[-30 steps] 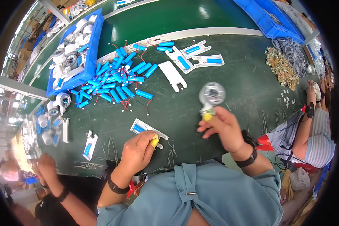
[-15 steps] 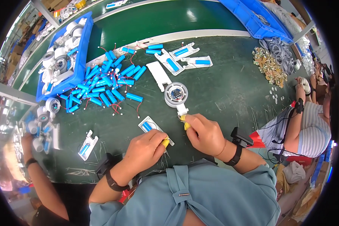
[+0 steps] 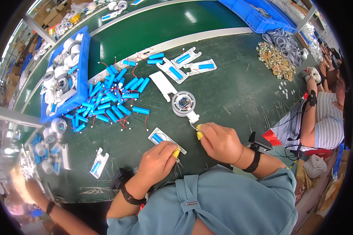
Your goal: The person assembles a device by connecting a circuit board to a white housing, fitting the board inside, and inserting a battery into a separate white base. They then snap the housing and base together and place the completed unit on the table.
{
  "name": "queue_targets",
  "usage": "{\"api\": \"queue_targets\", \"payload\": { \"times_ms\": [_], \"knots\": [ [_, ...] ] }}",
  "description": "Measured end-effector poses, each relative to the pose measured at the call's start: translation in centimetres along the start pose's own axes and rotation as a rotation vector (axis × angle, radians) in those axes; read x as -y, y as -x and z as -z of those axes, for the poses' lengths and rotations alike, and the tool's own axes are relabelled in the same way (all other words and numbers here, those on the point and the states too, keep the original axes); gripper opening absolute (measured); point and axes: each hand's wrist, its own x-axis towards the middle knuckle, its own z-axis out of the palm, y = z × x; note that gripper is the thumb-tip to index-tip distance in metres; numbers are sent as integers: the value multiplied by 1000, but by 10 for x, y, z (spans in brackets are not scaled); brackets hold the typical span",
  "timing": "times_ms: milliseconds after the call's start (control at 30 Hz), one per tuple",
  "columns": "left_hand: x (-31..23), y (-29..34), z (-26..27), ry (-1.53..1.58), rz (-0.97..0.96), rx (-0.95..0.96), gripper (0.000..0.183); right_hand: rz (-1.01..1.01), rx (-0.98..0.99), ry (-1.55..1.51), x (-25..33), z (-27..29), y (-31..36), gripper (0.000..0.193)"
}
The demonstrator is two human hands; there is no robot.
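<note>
Round module now down on table, right hand grip pinching its wire; left hand grip hidden.

**Camera arrangement: 1 head-worn fisheye view**

The single view comes from the left of 2 fisheye cameras worn on the person's head. It looks steeply down and forward over the person's chest onto a dark green worktable. The left hand and right hand sit close beneath the lens, near the lower centre. Table edges curve toward the dark circular rim. The far side of the bench lies at the top, and a neighbouring worker at the right rim.
</note>
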Motion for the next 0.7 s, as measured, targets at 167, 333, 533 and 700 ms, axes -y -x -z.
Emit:
{"api": "queue_targets", "payload": {
  "times_ms": [167, 333, 533, 700],
  "knots": [
    [2, 2, -4, 29, 28, -53, 21, -214, 272, 82, -5, 19, 2, 18],
    [4, -5, 2, -26, -33, -87, 21, -452, 375, -482, -6, 2, -4, 11],
    [1, -3, -6, 162, 99, -116, 22, -771, 451, -1199, 7, -24, -4, 18],
    [0, -5, -8, 170, 175, -99, 24, -741, 490, -1161, 7, -26, -4, 18]
  ]
}}
